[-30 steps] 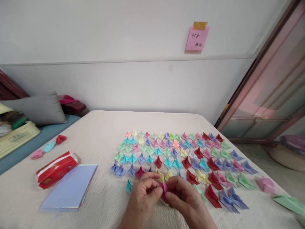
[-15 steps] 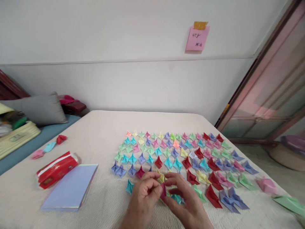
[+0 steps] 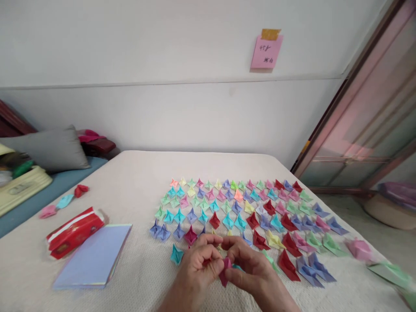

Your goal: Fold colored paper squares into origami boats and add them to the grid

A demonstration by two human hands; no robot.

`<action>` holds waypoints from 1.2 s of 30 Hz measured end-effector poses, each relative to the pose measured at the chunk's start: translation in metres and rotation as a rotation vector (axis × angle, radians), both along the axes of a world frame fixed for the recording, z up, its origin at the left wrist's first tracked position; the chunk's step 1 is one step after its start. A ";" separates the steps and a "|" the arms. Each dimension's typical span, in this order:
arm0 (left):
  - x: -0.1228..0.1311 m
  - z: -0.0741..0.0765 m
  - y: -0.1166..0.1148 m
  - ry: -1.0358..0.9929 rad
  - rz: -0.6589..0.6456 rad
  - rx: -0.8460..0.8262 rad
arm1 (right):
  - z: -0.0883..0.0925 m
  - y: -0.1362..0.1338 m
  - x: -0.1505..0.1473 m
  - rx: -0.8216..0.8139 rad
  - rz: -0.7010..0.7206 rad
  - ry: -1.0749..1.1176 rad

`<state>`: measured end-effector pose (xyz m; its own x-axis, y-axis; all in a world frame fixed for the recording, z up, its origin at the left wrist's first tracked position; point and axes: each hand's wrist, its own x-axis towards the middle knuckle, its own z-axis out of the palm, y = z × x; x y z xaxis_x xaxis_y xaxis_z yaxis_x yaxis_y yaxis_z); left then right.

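Note:
Between my two hands is a small magenta folded paper boat (image 3: 225,273), pointed at its lower end. My left hand (image 3: 200,264) pinches its left side with thumb and fingers. My right hand (image 3: 248,268) grips the other side, thumb against the paper. Beyond the hands, rows of small origami boats in many colours stand on the table. A turquoise paper boat (image 3: 176,255) lies just left of my left hand, and a dark red paper boat (image 3: 288,265) is to the right of my right hand. My hands partly cover several boats of the nearest rows.
A stack of lilac paper sheets (image 3: 94,258) lies at left beside a red packet (image 3: 75,232). Further left are crumpled-looking pink, turquoise and red paper pieces (image 3: 65,201). Larger pink (image 3: 359,249) and green folded papers (image 3: 390,274) lie near the table's right edge.
The magenta paper boat has turned in my fingers and now shows more of its face, with its point downward. My right hand has shifted its grip on it.

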<state>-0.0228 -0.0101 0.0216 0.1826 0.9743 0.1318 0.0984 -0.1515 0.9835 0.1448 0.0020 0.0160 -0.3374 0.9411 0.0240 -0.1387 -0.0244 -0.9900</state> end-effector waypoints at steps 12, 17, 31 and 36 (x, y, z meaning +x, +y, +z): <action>-0.008 0.002 -0.001 0.167 0.004 0.086 | 0.003 -0.005 -0.002 0.025 -0.107 -0.091; -0.005 0.000 -0.002 0.078 0.025 0.203 | 0.008 -0.008 0.003 0.344 -0.147 -0.336; -0.001 0.001 -0.005 -0.035 0.133 0.135 | 0.002 -0.009 -0.009 -0.024 -0.151 -0.004; 0.001 -0.003 -0.006 -0.242 0.137 -0.034 | -0.002 -0.009 -0.008 0.035 -0.064 -0.124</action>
